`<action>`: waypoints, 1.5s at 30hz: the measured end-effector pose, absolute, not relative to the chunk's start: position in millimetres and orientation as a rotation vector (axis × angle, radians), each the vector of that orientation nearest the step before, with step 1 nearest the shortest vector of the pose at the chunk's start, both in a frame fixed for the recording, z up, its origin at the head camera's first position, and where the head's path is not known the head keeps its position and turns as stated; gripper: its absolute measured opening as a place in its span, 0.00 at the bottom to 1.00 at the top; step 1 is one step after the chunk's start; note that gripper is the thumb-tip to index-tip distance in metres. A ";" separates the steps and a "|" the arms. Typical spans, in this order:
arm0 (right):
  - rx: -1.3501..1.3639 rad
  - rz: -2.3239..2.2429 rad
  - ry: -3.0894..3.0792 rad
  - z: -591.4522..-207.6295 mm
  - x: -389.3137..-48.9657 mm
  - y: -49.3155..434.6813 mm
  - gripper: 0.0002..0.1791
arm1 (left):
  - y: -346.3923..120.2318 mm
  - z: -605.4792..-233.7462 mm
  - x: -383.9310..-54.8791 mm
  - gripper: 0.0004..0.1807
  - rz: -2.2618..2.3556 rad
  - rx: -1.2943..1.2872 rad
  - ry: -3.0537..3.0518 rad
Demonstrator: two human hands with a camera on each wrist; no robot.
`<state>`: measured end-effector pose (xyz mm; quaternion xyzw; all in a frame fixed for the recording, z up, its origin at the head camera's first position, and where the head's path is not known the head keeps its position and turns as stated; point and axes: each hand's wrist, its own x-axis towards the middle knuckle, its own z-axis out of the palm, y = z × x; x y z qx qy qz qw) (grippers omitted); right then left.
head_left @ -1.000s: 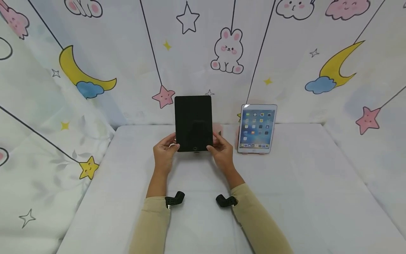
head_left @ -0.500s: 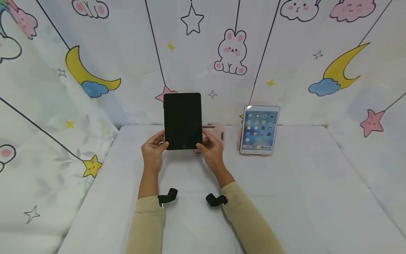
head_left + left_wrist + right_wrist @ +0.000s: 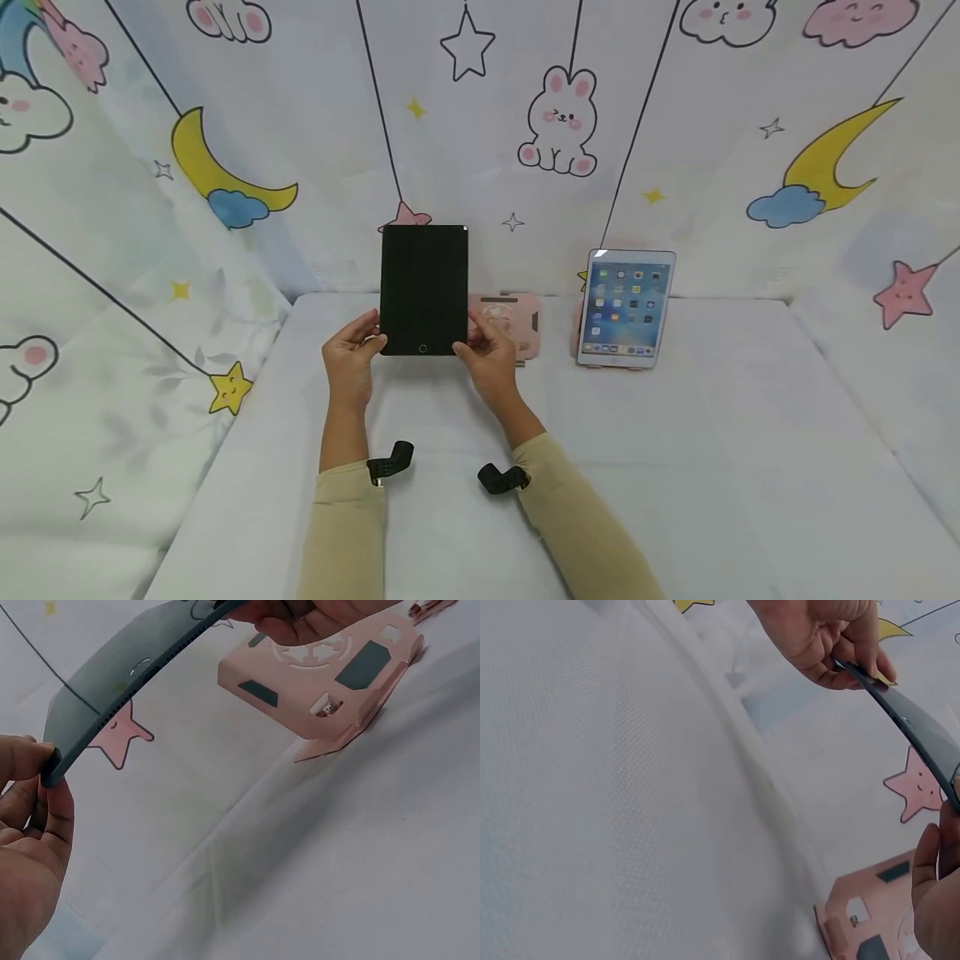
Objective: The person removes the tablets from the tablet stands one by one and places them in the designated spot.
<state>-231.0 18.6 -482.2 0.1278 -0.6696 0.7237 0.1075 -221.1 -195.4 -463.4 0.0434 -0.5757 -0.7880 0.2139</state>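
Observation:
A black tablet (image 3: 423, 287) with a dark screen is held upright above the far part of the table, its home button at the bottom. My left hand (image 3: 349, 360) pinches its lower left corner between thumb and fingers. At the lower right corner my right hand (image 3: 489, 360) pinches it the same way. Behind and right of it stands a pink stand (image 3: 527, 325) with dark pads, partly hidden by the tablet and my right hand. In the left wrist view the tablet (image 3: 124, 682) is seen edge-on, apart from the pink stand (image 3: 322, 682).
A white tablet (image 3: 626, 308) with a lit home screen leans on another pink stand to the right. The white table (image 3: 675, 483) ends at a cloth wall (image 3: 480, 150) printed with moons, stars and a rabbit. Black wrist cameras sit on both sleeves.
Both hands have carried the black tablet to the left, off the front of the pink stand, which now shows more. The head view has shifted slightly. The white tablet stays on its stand.

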 end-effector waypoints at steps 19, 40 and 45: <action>0.332 2.167 -2.172 -498.3 -227.3 4.8 0.35 | -219.5 -480.3 -220.4 0.21 -2.120 0.242 -1.696; 0.310 2.149 -2.295 -523.3 -232.5 1.9 0.32 | -230.8 -498.2 -214.8 0.27 -2.174 0.464 -1.924; 0.302 2.063 -2.402 -523.9 -234.2 1.2 0.33 | -232.7 -501.6 -215.3 0.28 -2.159 0.476 -1.989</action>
